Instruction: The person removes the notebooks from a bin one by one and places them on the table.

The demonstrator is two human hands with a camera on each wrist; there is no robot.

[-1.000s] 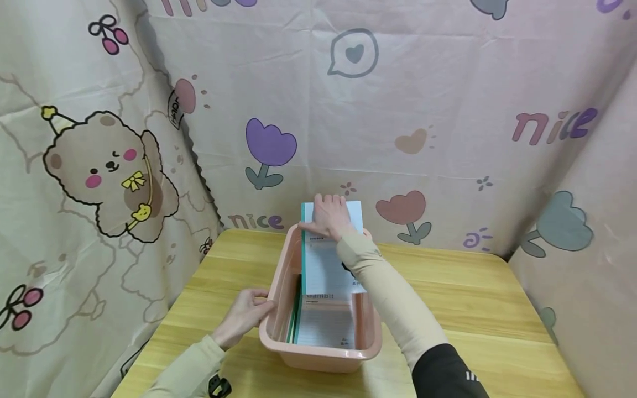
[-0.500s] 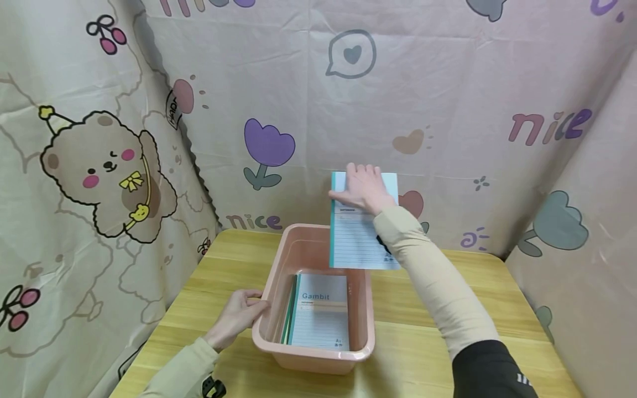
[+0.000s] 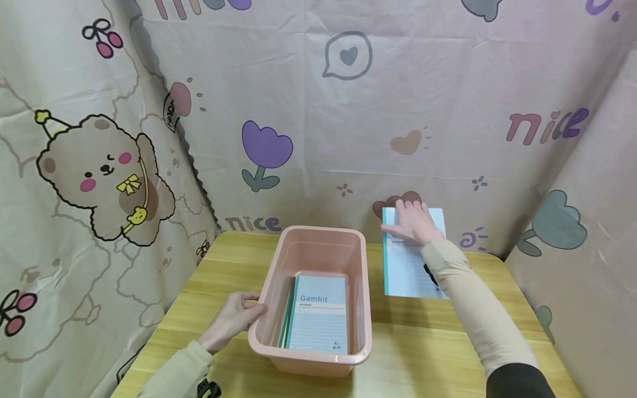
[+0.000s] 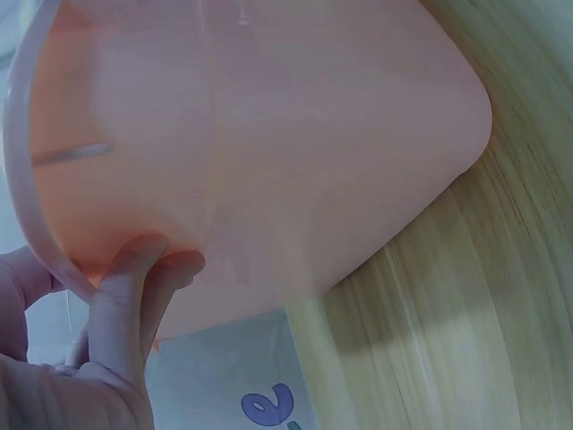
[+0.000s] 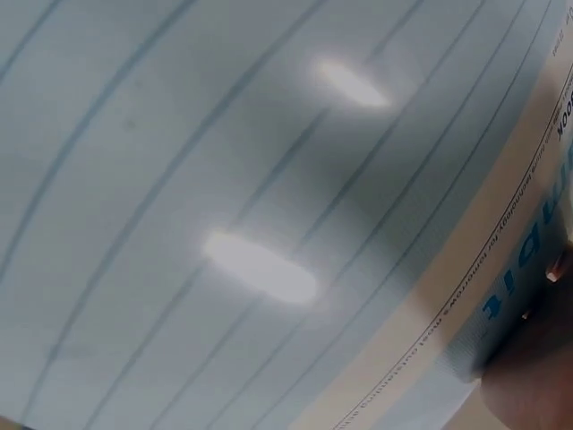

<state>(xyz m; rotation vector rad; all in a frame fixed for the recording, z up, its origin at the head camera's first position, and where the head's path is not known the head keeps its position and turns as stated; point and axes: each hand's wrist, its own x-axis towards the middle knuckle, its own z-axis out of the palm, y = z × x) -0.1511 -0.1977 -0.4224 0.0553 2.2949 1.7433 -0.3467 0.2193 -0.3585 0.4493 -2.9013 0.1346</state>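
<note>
A right hand [image 3: 417, 224], right of centre in the head view, holds a pale blue notebook [image 3: 405, 271] by its top edge, fingers laid over that edge and thumb at the left corner. The hand covers the title, and a cream sleeve [image 3: 475, 304] crosses the lower right of the cover. Whether the notebook touches the worktop [image 3: 413, 348] cannot be told.

At lower centre stands a salmon-pink bin [image 3: 311, 366], smooth plastic, rectangular with rounded corners and a rolled rim. Its right wall comes between the held notebook and a few thin notebooks [image 3: 320, 318] lying inside, the top one lettered "Gambit" in blue. Green and darker spines show along their left side.

A left hand [image 3: 231, 320], lower left of the frame, pinches the bin's left rim; in the left wrist view two fingers [image 4: 134, 296] curl over onto the pink wall.

The right wrist view is filled by the lined cover, glossy enough to throw back two bright glare patches, with a beige band at right.

The worktop has yellow wood grain. Behind and on both sides hangs creased white cloth [image 3: 298, 94], printed with tulips, hearts, "nice" and, at left, a bear [image 3: 102, 177].
</note>
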